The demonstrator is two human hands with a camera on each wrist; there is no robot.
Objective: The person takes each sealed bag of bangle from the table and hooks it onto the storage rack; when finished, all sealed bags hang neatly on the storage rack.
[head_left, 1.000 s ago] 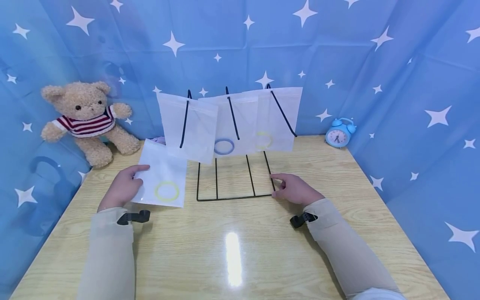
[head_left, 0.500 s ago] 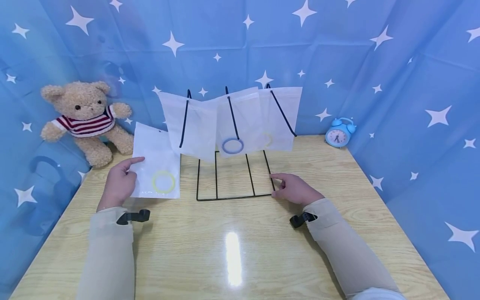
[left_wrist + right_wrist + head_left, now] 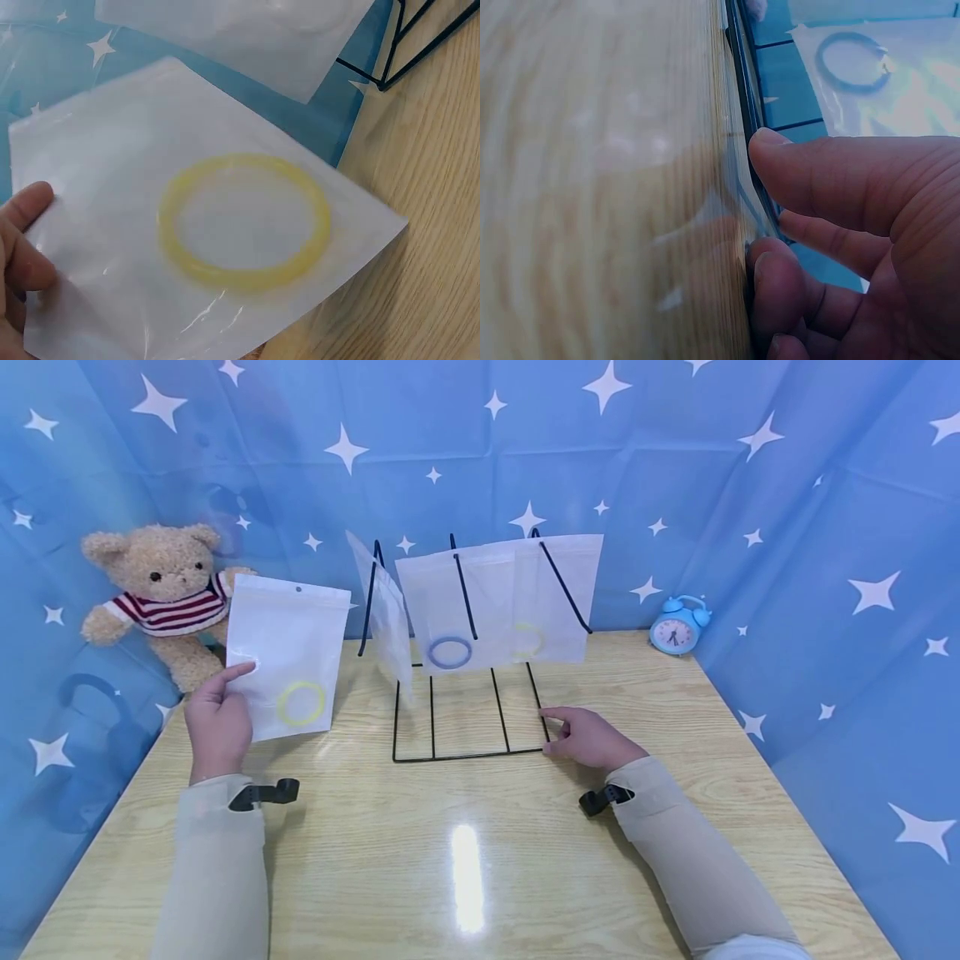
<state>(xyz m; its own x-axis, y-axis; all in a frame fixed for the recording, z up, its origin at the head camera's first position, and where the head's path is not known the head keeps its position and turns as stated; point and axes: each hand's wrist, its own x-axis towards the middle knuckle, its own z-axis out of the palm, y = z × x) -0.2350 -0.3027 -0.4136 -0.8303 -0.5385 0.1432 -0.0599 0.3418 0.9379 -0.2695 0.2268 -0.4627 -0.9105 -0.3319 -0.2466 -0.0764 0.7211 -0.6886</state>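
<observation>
My left hand (image 3: 219,727) pinches the left edge of a white translucent zip bag (image 3: 288,635), which has a small hole at its top. A yellow ring (image 3: 244,274) shows through the bag's lower part. To its right stands a black wire rack (image 3: 465,757). On the rack's prongs hang a left bag (image 3: 388,610) turned nearly edge-on, a middle bag (image 3: 435,585) with a blue ring (image 3: 450,666), and a right bag (image 3: 573,577) with a yellow ring (image 3: 534,639), partly covered by the middle one. My right hand (image 3: 588,737) grips the rack's front right base corner between thumb and fingers.
A teddy bear (image 3: 172,581) in a striped shirt sits at the back left of the wooden table (image 3: 360,860), partly behind the held bag. A blue alarm clock (image 3: 677,631) stands at the back right. A starry blue curtain (image 3: 450,443) encloses the table.
My left hand has drawn its bag left and up, away from the rack. The left hanging bag has swung from facing forward to nearly edge-on. My right hand has stayed still.
</observation>
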